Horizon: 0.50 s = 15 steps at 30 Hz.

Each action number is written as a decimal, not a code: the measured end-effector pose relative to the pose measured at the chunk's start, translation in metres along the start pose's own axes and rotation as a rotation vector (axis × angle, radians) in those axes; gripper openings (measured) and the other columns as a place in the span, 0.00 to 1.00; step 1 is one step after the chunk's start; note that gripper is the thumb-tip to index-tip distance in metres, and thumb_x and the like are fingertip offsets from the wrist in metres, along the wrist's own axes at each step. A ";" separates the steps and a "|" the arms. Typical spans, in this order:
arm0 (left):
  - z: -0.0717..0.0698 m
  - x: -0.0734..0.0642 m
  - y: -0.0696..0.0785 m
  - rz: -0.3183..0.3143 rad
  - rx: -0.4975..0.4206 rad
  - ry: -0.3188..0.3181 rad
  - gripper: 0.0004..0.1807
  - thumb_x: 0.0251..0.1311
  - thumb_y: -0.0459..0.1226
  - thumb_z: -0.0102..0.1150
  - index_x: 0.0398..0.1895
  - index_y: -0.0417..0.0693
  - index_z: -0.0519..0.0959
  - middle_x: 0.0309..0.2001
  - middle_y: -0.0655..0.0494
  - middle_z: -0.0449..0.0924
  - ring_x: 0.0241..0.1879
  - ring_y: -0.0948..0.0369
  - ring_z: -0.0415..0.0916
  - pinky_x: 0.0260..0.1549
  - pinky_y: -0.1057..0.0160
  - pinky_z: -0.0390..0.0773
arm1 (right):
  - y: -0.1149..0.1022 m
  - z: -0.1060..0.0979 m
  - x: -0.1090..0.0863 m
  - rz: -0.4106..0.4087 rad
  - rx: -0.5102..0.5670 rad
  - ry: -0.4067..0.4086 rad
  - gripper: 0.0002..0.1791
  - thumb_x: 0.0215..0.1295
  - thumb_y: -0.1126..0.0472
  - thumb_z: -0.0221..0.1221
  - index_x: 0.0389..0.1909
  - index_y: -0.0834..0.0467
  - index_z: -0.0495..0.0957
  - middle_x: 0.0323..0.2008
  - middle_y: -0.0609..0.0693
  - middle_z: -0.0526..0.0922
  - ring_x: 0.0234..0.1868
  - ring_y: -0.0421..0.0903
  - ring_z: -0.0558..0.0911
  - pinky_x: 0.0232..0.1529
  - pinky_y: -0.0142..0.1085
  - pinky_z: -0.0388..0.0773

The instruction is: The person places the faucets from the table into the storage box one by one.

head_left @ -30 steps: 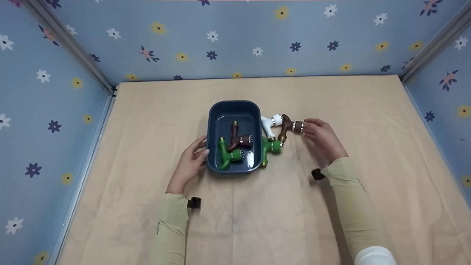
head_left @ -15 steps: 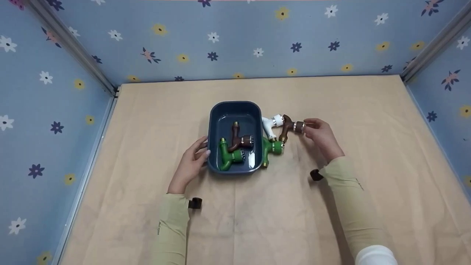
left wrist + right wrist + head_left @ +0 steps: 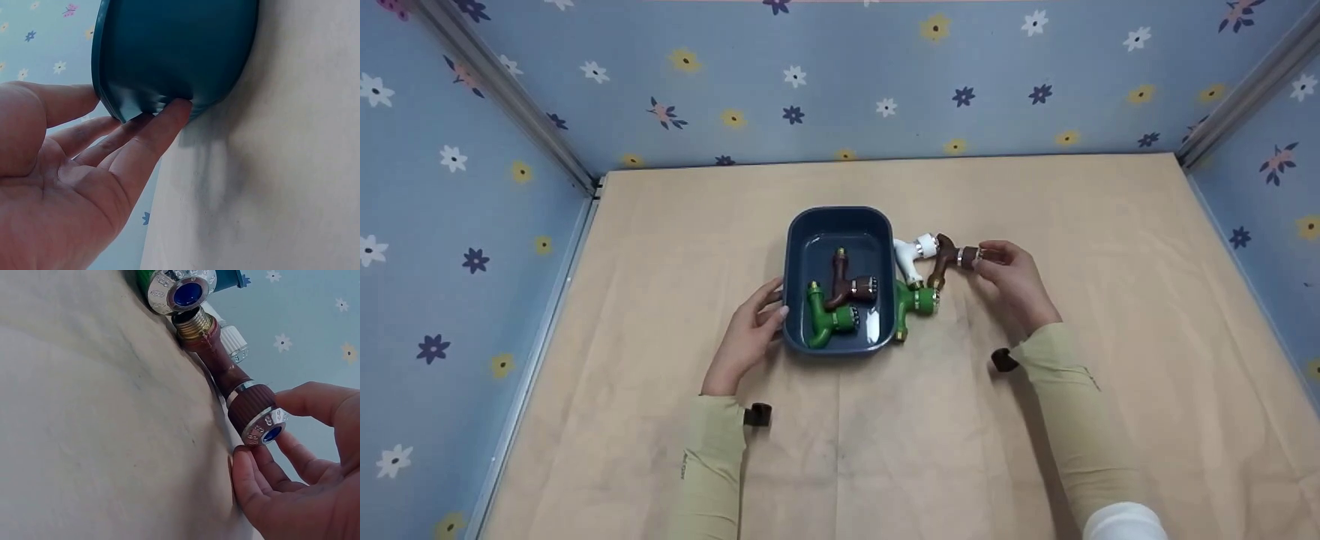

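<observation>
A dark blue plastic bin (image 3: 840, 349) holds a green faucet (image 3: 819, 322) and a brown faucet (image 3: 842, 279). My left hand (image 3: 746, 330) rests against the bin's left side, thumb at the rim and fairly straight fingers (image 3: 152, 138) on the outer wall. To the right of the bin lie a white faucet (image 3: 911, 256), another green faucet (image 3: 911, 304) and another brown faucet (image 3: 945, 259). My right hand (image 3: 1016, 281) holds that outer brown faucet by its ribbed knob (image 3: 253, 408), with the thumb and fingers on different sides of it. Its threaded brass end (image 3: 194, 323) points away from the hand.
A tan cloth (image 3: 885, 442) covers the table. Blue flower-patterned panels (image 3: 840, 82) stand at the back and both sides. The loose faucets lie close together near the bin's right wall. Each wrist carries a small black device (image 3: 757, 414).
My right thumb has come in against the knob of the outer brown faucet. The left hand, the bin and the faucets keep their places; the head view has shifted very slightly.
</observation>
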<state>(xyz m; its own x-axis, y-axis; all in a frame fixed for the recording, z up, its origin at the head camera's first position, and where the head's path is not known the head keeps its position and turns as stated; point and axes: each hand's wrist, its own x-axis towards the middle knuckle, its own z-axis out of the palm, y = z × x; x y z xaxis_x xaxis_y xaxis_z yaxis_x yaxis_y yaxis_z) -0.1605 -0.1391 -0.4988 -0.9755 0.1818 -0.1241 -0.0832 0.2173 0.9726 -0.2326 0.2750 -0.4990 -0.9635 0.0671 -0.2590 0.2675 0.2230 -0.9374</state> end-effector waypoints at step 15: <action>0.000 -0.001 0.001 0.002 -0.028 -0.008 0.29 0.70 0.34 0.50 0.73 0.50 0.59 0.64 0.43 0.66 0.58 0.50 0.72 0.46 0.53 0.77 | 0.002 0.005 0.000 0.018 0.181 0.001 0.23 0.63 0.73 0.56 0.60 0.70 0.65 0.52 0.60 0.70 0.49 0.49 0.77 0.56 0.40 0.72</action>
<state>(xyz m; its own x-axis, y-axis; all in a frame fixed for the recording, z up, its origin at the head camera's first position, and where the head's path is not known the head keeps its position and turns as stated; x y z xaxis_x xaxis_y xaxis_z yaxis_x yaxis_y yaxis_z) -0.1595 -0.1392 -0.4979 -0.9741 0.1897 -0.1234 -0.0869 0.1898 0.9780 -0.2323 0.2706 -0.5019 -0.9586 0.0703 -0.2761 0.2794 0.0427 -0.9592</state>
